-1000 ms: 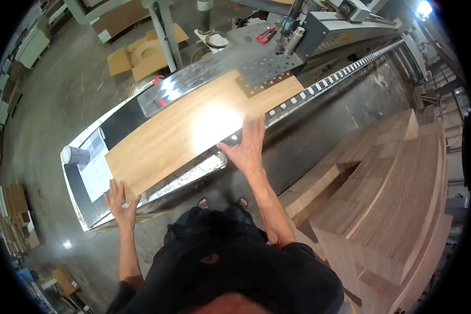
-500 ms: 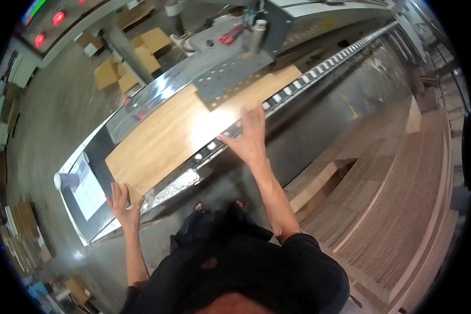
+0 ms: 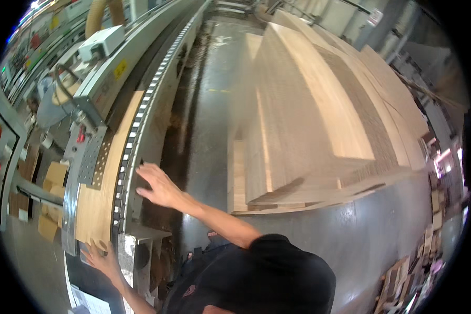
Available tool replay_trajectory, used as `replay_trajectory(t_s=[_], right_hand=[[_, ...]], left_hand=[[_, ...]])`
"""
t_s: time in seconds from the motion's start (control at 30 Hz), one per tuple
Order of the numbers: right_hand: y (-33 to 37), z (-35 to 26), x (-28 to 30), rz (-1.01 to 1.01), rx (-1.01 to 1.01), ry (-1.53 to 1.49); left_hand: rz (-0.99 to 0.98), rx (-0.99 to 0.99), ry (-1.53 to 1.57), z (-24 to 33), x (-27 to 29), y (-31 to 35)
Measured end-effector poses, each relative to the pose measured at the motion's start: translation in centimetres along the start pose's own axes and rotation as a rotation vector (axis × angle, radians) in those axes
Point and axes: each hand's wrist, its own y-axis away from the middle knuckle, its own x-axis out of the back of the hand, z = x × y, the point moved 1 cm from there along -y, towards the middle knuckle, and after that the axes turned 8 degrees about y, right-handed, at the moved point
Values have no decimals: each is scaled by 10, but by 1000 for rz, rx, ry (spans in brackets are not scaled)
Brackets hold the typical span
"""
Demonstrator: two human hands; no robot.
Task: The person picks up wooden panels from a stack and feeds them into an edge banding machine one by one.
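A light wood-grain board (image 3: pixel 97 214) lies lengthwise on the machine's feed bed, partly under a grey perforated plate (image 3: pixel 93 165). At its near end is my left hand (image 3: pixel 103 260), fingers spread and fingertips touching the board's edge. My right hand (image 3: pixel 162 187) hovers off the board, to the right of the segmented feed track (image 3: pixel 121 183). Its fingers are apart and nothing is in them. The board's long right side runs along that track.
Large wooden panels (image 3: pixel 303 120) are stacked on the floor to the right. A control panel with red lights (image 3: pixel 4 162) stands at the left, near open cardboard boxes (image 3: pixel 48 225). A red-handled tool (image 3: pixel 80 135) lies by the plate. Paper (image 3: pixel 91 302) rests on the bed's near end.
The view has swung to the right. The board has moved forward along the track, farther under the plate. My right hand has come off its edge; my left hand is now against its near end.
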Motion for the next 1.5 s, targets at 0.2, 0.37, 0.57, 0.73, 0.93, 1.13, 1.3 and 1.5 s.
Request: replay_trajectory(t_s=[0.2, 0.37, 0.57, 0.73, 0.93, 1.13, 1.3, 1.5], right_hand=[[80, -90, 182, 362, 103, 427], [114, -115, 319, 874, 30, 1068], [166, -92, 417, 857, -424, 1578], [178, -85, 426, 766, -456, 1299], [152, -109, 392, 743, -503, 1167], [142, -135, 345, 766, -360, 1065], [127, -155, 306, 727, -288, 624], [132, -104, 254, 831, -262, -725]], left_hand=[[-555, -135, 925, 129, -16, 30], [-923, -236, 1349, 231, -18, 55], [-1039, -558, 1481, 354, 21, 76], [-1207, -736, 1474, 425, 44, 95], [-1181, -571, 1561, 490, 19, 112], [-1361, -39, 1987, 481, 50, 92], [-1269, 143, 2072, 448, 59, 50], [-1129, 82, 2050, 310, 80, 7]])
